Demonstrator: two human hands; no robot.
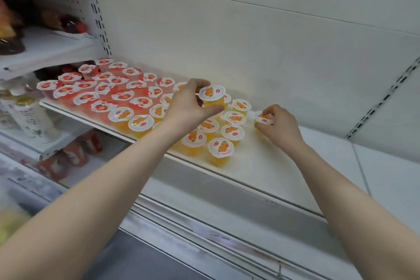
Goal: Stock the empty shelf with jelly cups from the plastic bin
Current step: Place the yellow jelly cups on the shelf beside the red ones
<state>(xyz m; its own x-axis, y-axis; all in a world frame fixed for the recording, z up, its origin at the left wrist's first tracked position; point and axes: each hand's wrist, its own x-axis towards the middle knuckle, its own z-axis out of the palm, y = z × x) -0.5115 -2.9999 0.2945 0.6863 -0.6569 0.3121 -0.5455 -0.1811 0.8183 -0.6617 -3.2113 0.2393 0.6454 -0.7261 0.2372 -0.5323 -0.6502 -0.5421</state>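
A white shelf carries several red jelly cups on its left part and several orange jelly cups in the middle. My left hand grips an orange jelly cup and holds it just above the orange group. My right hand is closed around another orange jelly cup, which rests on the shelf at the right edge of the group. The plastic bin is out of view.
The shelf's right part is bare white surface. The white back wall rises behind the cups. Left of the slotted upright, neighbouring shelves hold bottles and red packets. A grey ledge runs below.
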